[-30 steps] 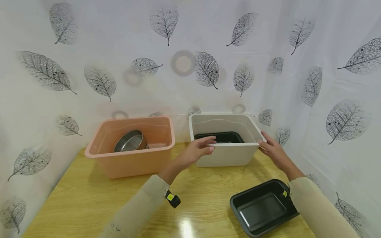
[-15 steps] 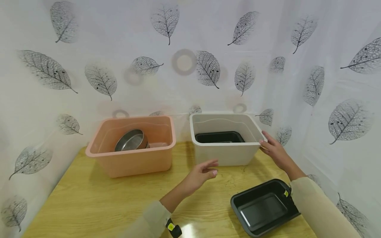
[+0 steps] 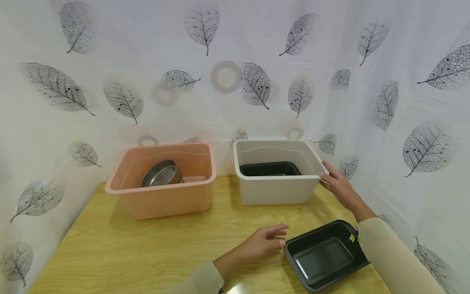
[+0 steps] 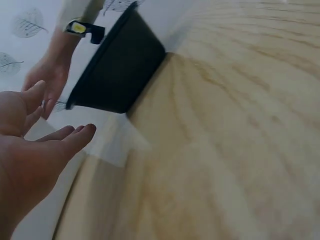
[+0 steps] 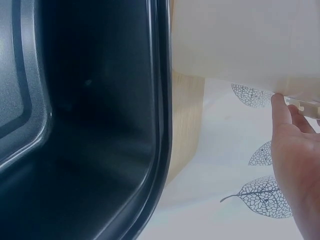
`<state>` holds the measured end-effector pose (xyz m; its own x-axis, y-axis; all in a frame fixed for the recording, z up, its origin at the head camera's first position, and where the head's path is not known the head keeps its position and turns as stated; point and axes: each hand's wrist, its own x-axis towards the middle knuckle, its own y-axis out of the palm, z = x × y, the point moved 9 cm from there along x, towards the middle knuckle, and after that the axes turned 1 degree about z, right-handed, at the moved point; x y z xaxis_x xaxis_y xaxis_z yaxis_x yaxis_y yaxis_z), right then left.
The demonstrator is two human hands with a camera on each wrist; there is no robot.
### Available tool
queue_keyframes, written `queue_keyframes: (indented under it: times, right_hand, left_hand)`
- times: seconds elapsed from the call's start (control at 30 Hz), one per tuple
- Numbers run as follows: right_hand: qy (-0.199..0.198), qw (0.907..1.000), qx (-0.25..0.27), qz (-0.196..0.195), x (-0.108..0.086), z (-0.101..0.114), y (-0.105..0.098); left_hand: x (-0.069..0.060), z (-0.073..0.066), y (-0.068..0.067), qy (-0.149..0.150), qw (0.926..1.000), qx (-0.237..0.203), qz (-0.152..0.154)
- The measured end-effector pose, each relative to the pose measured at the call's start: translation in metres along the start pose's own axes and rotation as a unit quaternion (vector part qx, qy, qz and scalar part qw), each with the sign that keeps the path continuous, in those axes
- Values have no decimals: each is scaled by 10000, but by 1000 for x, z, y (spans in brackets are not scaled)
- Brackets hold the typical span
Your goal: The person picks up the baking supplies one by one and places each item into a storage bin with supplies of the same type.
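My left hand [image 3: 262, 244], its fingers loosely extended and holding nothing, is just left of a black rectangular baking pan [image 3: 324, 257] on the table. In the left wrist view, a small gap separates that hand [image 4: 40, 145] from the pan [image 4: 122, 65]. My right hand [image 3: 339, 185] holds the front right corner of a white plastic bin [image 3: 275, 191] at its rim. The right wrist view has the thumb [image 5: 281, 112] against the bin's wall, with the other fingers partly hidden under the rim. Inside the bin lies another black pan [image 3: 271, 168].
At the left stands an orange plastic bin [image 3: 165, 202], with round metal pans [image 3: 161, 173] tilted inside it. Both bins stand on a wooden table [image 3: 147, 249]. Behind and at the sides hangs a white leaf-print curtain [image 3: 227, 110]. The right forearm passes over the pan's right end.
My left hand has moved down and right, from the front of the white bin to beside the black pan on the table. My right hand stays at the bin's corner.
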<state>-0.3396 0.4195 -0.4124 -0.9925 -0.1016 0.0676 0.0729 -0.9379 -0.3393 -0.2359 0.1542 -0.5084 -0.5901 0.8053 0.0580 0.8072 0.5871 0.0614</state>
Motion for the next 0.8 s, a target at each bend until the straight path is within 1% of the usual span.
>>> queue_keyframes:
  times: [0.1, 0.2, 0.23, 0.27, 0.37, 0.47, 0.7, 0.8]
  right_hand:
    - [4, 10000, 11, 6, 1, 0, 1]
    - [7, 10000, 42, 0, 1, 0, 1]
    - [8, 10000, 53, 3, 1, 0, 1]
    - [4, 10000, 58, -9, 1, 0, 1]
    - [3, 10000, 5, -10, 0, 0, 1]
    - [7, 10000, -57, -6, -1, 0, 1]
    - [-30, 10000, -15, -1, 0, 1, 1]
    - [-17, 10000, -10, -2, 1, 0, 0]
  left_hand:
    - [0, 7, 11, -136, 9997, 72, 182]
    - [1, 11, 20, -172, 9993, -79, 326]
    - [2, 12, 22, -170, 9992, -86, 355]
    - [2, 13, 23, -186, 9992, 13, 344]
    - [4, 17, 25, -291, 9989, 162, 316]
    - [4, 19, 25, -400, 9979, 451, 237]
    - [5, 20, 28, -565, 9975, 343, 260]
    - [6, 21, 30, -584, 9977, 178, 293]
